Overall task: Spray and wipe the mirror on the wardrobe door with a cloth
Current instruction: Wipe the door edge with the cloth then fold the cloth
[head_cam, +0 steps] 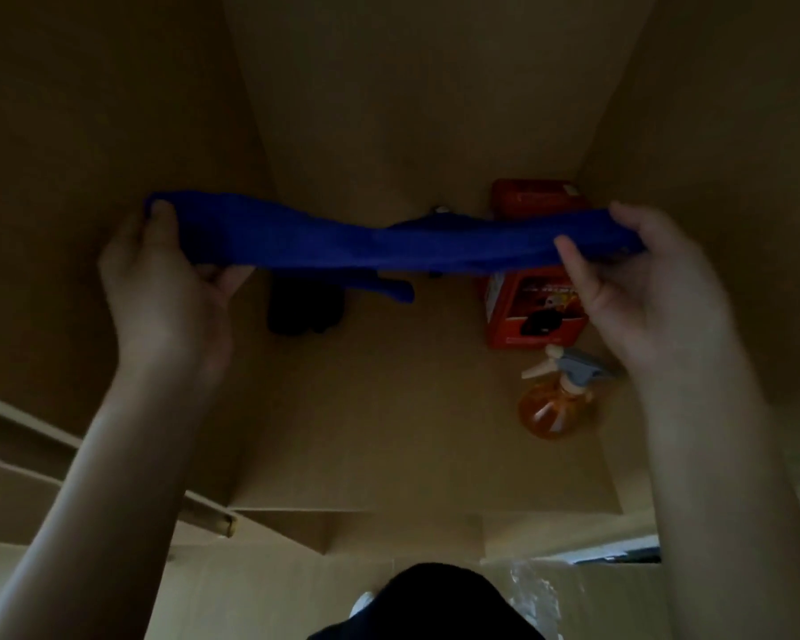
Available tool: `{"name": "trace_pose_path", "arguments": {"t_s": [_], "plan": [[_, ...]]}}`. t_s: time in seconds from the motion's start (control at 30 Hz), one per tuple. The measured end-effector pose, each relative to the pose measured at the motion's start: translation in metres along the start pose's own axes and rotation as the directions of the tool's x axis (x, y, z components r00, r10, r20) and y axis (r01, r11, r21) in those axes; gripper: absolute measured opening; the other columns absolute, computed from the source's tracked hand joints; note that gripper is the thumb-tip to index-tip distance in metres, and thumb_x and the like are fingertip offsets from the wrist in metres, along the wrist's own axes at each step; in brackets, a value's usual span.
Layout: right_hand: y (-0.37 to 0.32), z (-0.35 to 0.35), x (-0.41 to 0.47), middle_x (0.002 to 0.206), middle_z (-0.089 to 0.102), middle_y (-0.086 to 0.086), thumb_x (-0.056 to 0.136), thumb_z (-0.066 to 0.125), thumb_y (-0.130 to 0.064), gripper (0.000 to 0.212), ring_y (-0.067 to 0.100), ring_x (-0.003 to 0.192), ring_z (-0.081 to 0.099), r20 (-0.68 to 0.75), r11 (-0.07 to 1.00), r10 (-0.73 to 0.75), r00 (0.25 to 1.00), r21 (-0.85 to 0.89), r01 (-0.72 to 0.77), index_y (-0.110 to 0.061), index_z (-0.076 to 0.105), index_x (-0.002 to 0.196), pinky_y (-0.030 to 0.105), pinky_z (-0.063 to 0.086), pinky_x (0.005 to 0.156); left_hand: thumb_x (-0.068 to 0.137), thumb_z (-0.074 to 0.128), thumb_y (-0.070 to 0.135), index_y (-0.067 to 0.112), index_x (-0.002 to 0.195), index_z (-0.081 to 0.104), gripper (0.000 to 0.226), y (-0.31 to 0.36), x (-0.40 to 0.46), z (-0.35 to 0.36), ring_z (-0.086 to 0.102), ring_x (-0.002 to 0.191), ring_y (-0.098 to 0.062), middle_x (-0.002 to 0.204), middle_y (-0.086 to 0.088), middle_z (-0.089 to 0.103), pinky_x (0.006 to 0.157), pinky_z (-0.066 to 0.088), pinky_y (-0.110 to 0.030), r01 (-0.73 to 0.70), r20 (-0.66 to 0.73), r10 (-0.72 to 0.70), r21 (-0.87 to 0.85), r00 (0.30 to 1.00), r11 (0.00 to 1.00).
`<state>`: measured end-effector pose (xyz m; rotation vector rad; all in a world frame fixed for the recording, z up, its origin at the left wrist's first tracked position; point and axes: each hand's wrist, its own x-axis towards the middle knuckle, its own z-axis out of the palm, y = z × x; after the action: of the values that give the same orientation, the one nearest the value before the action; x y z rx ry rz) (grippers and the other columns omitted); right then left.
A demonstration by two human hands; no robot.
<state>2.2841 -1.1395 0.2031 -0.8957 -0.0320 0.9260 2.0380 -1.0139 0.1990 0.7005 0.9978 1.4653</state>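
- Head view: spray bottle stands on wardrobe shelf, just in front of red box; dark item sits further left.
- Blue cloth stretched above shelf, covering box top.
- Left hand grips one end, right hand pinches the other.

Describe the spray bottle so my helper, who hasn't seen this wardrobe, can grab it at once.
Look at the wardrobe shelf beneath the blue cloth stretched between both hands. On its right side, the spray bottle stands just in front of a red box. It is the only clear orange thing there, with a pale trigger head.
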Motion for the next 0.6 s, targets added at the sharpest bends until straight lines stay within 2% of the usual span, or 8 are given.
{"name": "trace_pose_path", "arguments": {"t_s": [0.07,0.13,0.2,0.27,0.33,0.43,0.53,0.6], "plan": [[0.010,-0.020,-0.010,0.106,0.066,0.012,0.086,0.064,-0.016,0.024,0.023,0.086,0.073,0.017,0.997,0.050,0.999,-0.051,-0.049,-0.009,0.063,0.109,0.026,0.058,0.063,0.103,0.044,0.027,0.024,0.142,0.042,0.039,-0.010,-0.020,-0.020,0.070,0.095,-0.008,0.123,0.003,0.054,0.075,0.059,-0.028,-0.008,-0.014,0.010,0.109,1.000,0.994],[0.028,-0.046,-0.016,0.100,0.060,0.008,0.077,0.066,-0.016,0.035,0.016,0.074,0.066,0.027,0.986,0.109,0.994,-0.133,-0.104,-0.008,0.058,0.110,0.029,0.059,0.062,0.104,0.043,0.030,0.033,0.117,0.057,0.020,-0.029,-0.035,-0.045,0.068,0.094,-0.008,0.113,0.007,0.058,0.074,0.058,-0.030,0.044,-0.062,-0.031,0.222,0.998,0.974],[0.051,-0.076,-0.020,0.102,0.057,0.012,0.076,0.065,-0.013,0.031,0.019,0.072,0.062,0.004,0.966,0.173,0.985,-0.196,-0.169,-0.013,0.056,0.105,0.033,0.059,0.060,0.104,0.044,0.030,0.035,0.097,0.060,0.018,-0.055,-0.050,-0.070,0.065,0.097,-0.013,0.102,0.009,0.060,0.078,0.056,-0.037,0.137,-0.123,-0.106,0.286,0.987,0.948],[0.075,-0.103,-0.028,0.102,0.063,0.012,0.086,0.060,-0.007,0.014,0.020,0.077,0.067,-0.076,0.936,0.229,0.970,-0.257,-0.241,-0.012,0.057,0.098,0.036,0.059,0.058,0.104,0.043,0.025,0.025,0.106,0.056,0.013,-0.081,-0.062,-0.099,0.063,0.096,-0.016,0.100,0.005,0.060,0.075,0.054,-0.037,0.251,-0.201,-0.197,0.294,0.960,0.922],[0.096,-0.127,-0.040,0.094,0.066,0.012,0.093,0.055,-0.005,0.006,0.017,0.067,0.070,-0.164,0.899,0.278,0.947,-0.303,-0.316,-0.009,0.059,0.096,0.036,0.059,0.056,0.105,0.040,0.022,0.021,0.118,0.051,0.017,-0.102,-0.073,-0.127,0.063,0.094,-0.018,0.106,-0.002,0.061,0.070,0.051,-0.035,0.342,-0.245,-0.278,0.283,0.929,0.896],[0.112,-0.153,-0.059,0.115,0.067,0.015,0.095,0.054,-0.009,0.023,0.028,0.084,0.072,-0.221,0.870,0.302,0.928,-0.335,-0.363,-0.004,0.058,0.118,0.037,0.060,0.060,0.106,0.038,0.021,0.014,0.126,0.051,0.025,-0.111,-0.085,-0.157,0.063,0.097,-0.024,0.116,-0.010,0.059,0.074,0.052,-0.038,0.432,-0.273,-0.365,0.247,0.890,0.868],[0.115,-0.166,-0.074,0.112,0.069,0.012,0.095,0.057,-0.014,0.022,0.030,0.085,0.073,-0.255,0.863,0.247,0.935,-0.380,-0.332,-0.009,0.060,0.117,0.036,0.059,0.060,0.106,0.037,0.018,0.008,0.135,0.047,0.033,-0.108,-0.089,-0.173,0.063,0.098,-0.024,0.118,-0.011,0.057,0.075,0.056,-0.039,0.469,-0.247,-0.415,0.227,0.876,0.854],[0.120,-0.170,-0.081,0.111,0.069,0.014,0.095,0.058,-0.015,0.021,0.031,0.083,0.073,-0.281,0.852,0.228,0.932,-0.406,-0.331,-0.009,0.059,0.115,0.035,0.059,0.059,0.105,0.038,0.016,0.007,0.128,0.049,0.027,-0.107,-0.088,-0.181,0.065,0.096,-0.025,0.117,-0.015,0.059,0.072,0.061,-0.035,0.480,-0.204,-0.438,0.271,0.876,0.834]]}}
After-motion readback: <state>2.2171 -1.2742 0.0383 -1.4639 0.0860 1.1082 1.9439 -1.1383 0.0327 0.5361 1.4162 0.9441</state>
